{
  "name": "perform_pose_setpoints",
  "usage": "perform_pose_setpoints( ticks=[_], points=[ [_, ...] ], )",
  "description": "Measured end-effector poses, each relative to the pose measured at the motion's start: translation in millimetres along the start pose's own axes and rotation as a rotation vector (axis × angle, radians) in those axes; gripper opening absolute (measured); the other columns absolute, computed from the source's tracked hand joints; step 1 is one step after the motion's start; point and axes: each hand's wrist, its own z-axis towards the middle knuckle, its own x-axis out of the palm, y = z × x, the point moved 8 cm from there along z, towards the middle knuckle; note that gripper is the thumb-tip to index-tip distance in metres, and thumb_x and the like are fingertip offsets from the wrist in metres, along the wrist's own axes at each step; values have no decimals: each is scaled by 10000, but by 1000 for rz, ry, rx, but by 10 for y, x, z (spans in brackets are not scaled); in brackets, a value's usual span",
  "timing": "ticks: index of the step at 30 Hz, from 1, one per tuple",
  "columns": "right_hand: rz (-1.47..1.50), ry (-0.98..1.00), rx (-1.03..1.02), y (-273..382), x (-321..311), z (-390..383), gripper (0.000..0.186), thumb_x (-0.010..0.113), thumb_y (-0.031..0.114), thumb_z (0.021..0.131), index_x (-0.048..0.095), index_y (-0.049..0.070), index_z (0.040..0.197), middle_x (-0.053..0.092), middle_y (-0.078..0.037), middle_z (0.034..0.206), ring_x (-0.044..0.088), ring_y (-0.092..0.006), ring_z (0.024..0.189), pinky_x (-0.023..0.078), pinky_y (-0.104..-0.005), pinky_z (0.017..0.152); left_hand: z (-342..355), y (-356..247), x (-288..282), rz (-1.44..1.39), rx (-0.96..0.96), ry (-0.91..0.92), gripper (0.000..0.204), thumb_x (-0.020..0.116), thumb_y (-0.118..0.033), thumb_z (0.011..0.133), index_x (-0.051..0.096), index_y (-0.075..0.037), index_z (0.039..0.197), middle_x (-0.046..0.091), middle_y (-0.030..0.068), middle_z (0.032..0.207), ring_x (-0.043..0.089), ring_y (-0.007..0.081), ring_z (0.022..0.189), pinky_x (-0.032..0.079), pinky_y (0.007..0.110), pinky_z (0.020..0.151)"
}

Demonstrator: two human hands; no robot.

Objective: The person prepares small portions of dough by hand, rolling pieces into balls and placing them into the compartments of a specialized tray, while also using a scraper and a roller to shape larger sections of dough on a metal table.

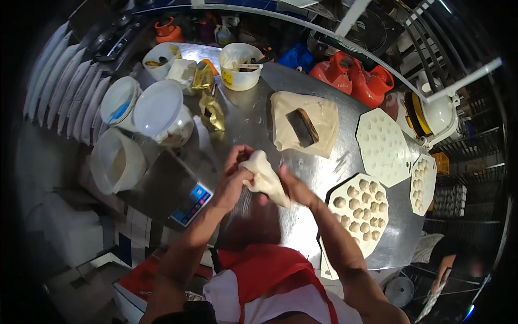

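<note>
Dough point(264, 180) sits between the two hands, seemingly lifted off the steel worktop point(245, 119), on the person's side of the pale flat sheet point(325, 116) and to its left. Its long axis slants — the upper end points left and away, the lower end comes right and toward the body. The left hand point(237, 178) is the nearer one, wrapped about the lump's left flank with its thumb pressed over it, grasping it. The right hand point(294, 186) stands by the opposite flank, toward the lower end, with its fingers partly hidden — I cannot tell whether it grips or only steadies. Right of the sheet and toward the person, a tray point(370, 248) bears rows of small dough rounds point(365, 213).
</note>
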Motion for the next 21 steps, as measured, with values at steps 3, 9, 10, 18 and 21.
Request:
perform_pose_setpoints(
  ticks=[3, 9, 10, 18, 21],
  points=[
    [-128, 48, -7, -172, 405, -724, 579, 631, 505, 1066, 646, -35, 1275, 759, -129, 1041, 706, -196, 956, 565, -364, 850, -514, -83, 91, 285, 41, 200, 557, 520, 69, 784, 576, -37, 1328, 615, 68, 1261, 618, 207, 1193, 486, 337, 1023],
    [-729, -327, -625, 146, 316, -1798, 456, 824, 353, 920, 657, -25, 1113, 651, -215, 1043, 651, -437, 911, 546, -460, 799, -1463, 53, 564, 1031, 538, 353, 421, 614, 132, 820, 601, -53, 1197, 642, 89, 1289, 633, 291, 1207, 505, 384, 1040],
    [-716, -316, -624, 17, 309, -1871, 456, 824, 353, 920, 657, -25, 1113, 651, -215, 1043, 651, -437, 911, 546, -460, 799, -1571, 167, 584, 1138, 686, 353, 381, 646, 124, 823, 603, -58, 1156, 637, 89, 1318, 631, 320, 1222, 507, 406, 1045],
    [-1254, -580, -536, -1569, 333, -1911, 412, 780, 160, 875, 680, 13, 1247, 675, -200, 1200, 603, -408, 1166, 502, -453, 1013, -1919, 1925, -120, 1311, 316, 388, 394, 767, -27, 847, 687, -104, 1225, 573, 99, 1422, 512, 361, 1365, 449, 445, 1142],
    [-826, -402, -658, -1749, 465, -1617, 299, 688, 38, 849, 700, 27, 1148, 699, -209, 1173, 641, -444, 1141, 513, -496, 1008, -1738, 2056, -373, 1191, 318, 358, 357, 789, -44, 848, 670, -72, 1183, 596, 115, 1356, 557, 359, 1293, 477, 447, 1085]
  ],
)
